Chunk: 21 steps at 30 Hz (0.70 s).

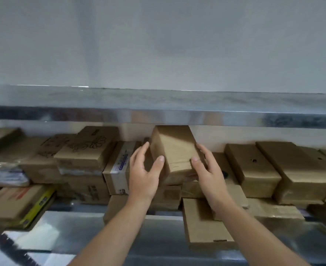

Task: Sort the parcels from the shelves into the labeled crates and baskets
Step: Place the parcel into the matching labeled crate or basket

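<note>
A brown cardboard parcel (pixel 174 148) wrapped in clear tape stands tilted on top of the pile on the metal shelf (pixel 77 229). My left hand (pixel 144 169) holds its left side, thumb on the front face and fingers along the side. My right hand (pixel 206 169) holds the right side in the same way. The parcel's top almost reaches the edge of the upper shelf (pixel 158 116). Several other brown parcels lie stacked to the left and right along the shelf.
Taped boxes (pixel 252 167) lie right of the held parcel, printed boxes (pixel 85 148) to the left. A flat box (pixel 202 223) lies at the shelf front under my right forearm. A yellow-edged box (pixel 37 206) sits at the lower left. Above is a plain grey wall.
</note>
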Each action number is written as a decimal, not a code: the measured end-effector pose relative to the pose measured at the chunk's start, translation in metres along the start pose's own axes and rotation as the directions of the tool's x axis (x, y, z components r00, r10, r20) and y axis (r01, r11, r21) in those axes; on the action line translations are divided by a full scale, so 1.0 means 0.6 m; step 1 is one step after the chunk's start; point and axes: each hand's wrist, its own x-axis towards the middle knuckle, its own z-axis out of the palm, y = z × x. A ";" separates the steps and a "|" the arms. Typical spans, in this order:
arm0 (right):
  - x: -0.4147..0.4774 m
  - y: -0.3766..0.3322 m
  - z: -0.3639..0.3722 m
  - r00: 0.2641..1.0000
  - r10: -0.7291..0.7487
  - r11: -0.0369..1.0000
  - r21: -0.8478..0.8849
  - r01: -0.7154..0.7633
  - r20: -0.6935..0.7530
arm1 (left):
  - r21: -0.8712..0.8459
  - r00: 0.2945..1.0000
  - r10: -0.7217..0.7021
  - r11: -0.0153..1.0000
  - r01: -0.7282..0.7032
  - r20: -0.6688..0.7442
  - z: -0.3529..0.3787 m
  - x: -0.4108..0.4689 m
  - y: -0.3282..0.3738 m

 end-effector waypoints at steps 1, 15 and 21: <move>-0.010 0.004 -0.009 1.000 0.009 0.999 0.051 -0.010 0.017 | -0.048 0.999 -0.047 0.998 0.048 0.025 0.007 -0.015 0.006; -0.117 -0.041 -0.032 0.909 -0.028 0.991 -0.109 0.080 0.415 | 0.042 1.000 0.023 0.999 -0.023 -0.010 -0.009 -0.170 0.043; -0.157 -0.066 0.051 0.873 -0.055 0.975 0.213 -0.057 0.485 | -0.245 0.985 -0.008 0.969 -0.035 -0.174 -0.116 -0.202 0.059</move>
